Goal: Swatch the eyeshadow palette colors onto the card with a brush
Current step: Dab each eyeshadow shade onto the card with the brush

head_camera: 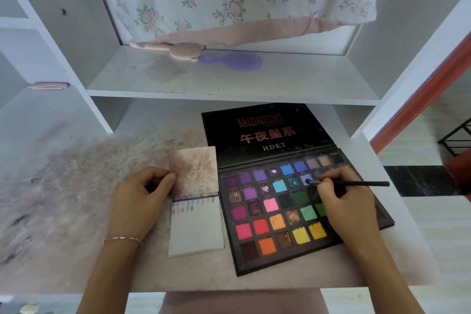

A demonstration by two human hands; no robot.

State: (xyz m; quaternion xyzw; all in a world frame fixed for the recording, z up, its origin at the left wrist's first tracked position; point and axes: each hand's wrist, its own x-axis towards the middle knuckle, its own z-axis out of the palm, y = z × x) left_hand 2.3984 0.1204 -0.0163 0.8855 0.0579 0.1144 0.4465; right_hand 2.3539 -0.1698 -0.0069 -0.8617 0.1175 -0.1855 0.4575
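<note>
On the stained desk (76, 186), left hand (135, 201) pinches the card (196, 227) pad's flipped-up cover edge. Card lies just left of the open palette (280, 214). Right hand (344, 201) grips the brush (356, 183); tip seemingly touches a blue-violet pan.

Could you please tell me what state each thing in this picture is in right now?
Eyeshadow palette: open, lid laid back flat on the desk.
Brush: tip in a blue-violet pan.
Right hand: grips the brush.
Card: flipped open, short swatches along its top edge, rest blank.
Left hand: holds the card's stained upper flap at its left edge.
Purple hairbrush: lying flat on the shelf.
</note>
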